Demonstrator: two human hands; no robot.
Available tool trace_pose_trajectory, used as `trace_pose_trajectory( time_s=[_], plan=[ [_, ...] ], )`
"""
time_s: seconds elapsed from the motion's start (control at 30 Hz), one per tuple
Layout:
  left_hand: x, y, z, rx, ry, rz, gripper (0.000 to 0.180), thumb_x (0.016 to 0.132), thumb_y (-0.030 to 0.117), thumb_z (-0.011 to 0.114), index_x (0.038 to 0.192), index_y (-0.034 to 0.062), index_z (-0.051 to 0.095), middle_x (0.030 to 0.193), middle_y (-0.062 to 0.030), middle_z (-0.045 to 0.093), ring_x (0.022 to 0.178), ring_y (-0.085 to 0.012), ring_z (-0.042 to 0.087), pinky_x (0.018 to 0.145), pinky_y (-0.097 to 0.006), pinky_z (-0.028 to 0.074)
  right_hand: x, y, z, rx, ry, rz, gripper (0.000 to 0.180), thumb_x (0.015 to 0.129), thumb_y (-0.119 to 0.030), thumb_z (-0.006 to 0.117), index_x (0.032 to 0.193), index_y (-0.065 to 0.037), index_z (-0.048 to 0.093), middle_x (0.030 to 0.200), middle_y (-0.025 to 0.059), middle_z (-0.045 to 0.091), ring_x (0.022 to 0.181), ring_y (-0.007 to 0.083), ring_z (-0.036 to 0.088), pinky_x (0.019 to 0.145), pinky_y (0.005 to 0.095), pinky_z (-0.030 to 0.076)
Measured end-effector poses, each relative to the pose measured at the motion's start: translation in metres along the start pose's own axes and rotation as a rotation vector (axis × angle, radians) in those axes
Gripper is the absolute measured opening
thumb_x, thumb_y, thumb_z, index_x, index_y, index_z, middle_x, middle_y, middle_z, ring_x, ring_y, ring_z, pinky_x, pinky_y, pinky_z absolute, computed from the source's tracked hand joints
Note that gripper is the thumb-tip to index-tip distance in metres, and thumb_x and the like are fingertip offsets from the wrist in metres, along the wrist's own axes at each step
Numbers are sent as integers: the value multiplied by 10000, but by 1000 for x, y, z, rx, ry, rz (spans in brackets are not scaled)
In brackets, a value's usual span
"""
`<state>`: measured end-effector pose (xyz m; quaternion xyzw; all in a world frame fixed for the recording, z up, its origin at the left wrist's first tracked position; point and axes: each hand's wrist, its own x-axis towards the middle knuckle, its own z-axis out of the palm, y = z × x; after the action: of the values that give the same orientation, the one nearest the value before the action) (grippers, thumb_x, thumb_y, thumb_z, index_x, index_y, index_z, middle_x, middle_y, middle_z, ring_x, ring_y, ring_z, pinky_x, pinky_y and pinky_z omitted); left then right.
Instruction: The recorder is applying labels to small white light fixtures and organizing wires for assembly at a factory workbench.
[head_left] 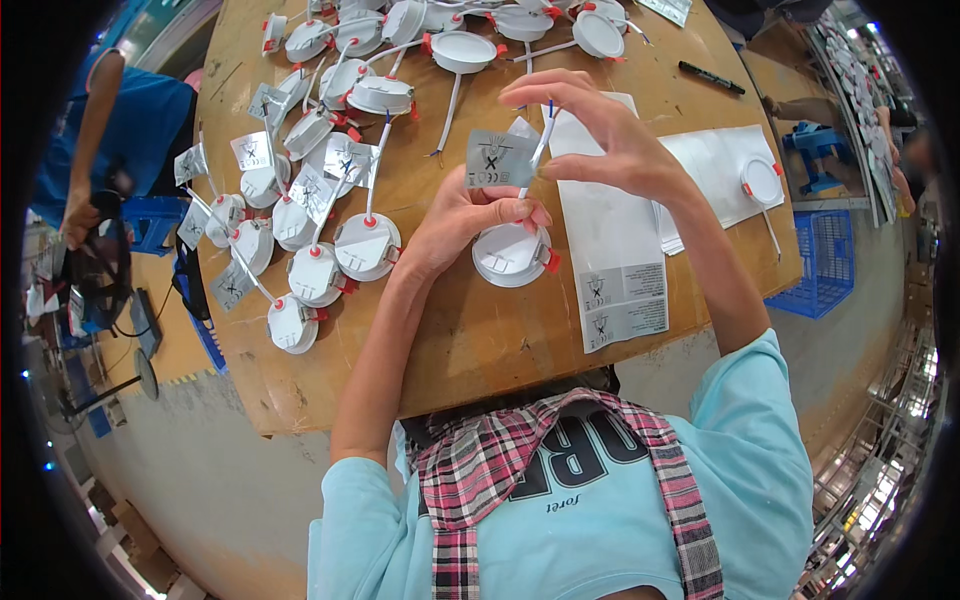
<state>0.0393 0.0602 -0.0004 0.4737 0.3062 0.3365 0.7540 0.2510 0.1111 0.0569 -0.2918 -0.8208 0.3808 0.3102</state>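
A round white downlight (508, 256) with red clips sits at the table's near middle, tilted with its back up. My left hand (462, 222) is closed round its white cable, thumb and fingers pinching just above the housing. A silver label (500, 158) with dark print stands out from that cable, apparently wrapped on it. The cable's end, with blue wire showing, points up beside the label. My right hand (625, 150) arches over the cable end, thumb and fingers apart, with nothing seen between them. The thumb tip is close to the cable; whether they touch I cannot tell.
Beneath my right arm lies a backing sheet (605, 240) with silver labels near its lower end. More white sheets (715, 165) carry another downlight (761, 182). Several labelled downlights (365, 247) crowd the left; others (463, 50) fill the far side. A black marker (711, 78) lies far right.
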Motion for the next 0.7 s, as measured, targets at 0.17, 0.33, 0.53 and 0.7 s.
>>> trace_pose_trajectory(
  time_s=[0.17,0.33,0.53,0.7],
  plan=[
    [2,-6,-3,-35,50,7,401,833,192,702,1120,-35,539,870,-143,694,764,-162,670,733,-299,536,1,12,5,-66,30,14,204,750,-191,732,901,-73,661,1092,9,607,1140,207,459,995,352,355],
    [8,-13,8,16,255,182,457,863,111,660,1230,-73,459,868,-172,696,789,-181,688,696,-277,542,-2,7,5,-197,72,-1,160,775,-189,720,759,-47,646,845,8,631,1016,184,504,825,333,427],
    [9,-9,25,434,584,237,448,874,96,660,1254,-62,483,830,-110,700,738,-125,665,695,-236,518,-10,-17,7,-530,123,148,216,779,-218,696,740,-15,632,716,80,604,778,202,564,654,345,439],
    [7,-6,13,332,767,252,229,889,83,633,1059,-67,599,844,-104,704,749,-107,656,687,-226,513,-22,-55,-34,-185,-155,441,248,790,-216,682,741,15,606,662,78,604,646,179,561,596,325,437]
  ],
)
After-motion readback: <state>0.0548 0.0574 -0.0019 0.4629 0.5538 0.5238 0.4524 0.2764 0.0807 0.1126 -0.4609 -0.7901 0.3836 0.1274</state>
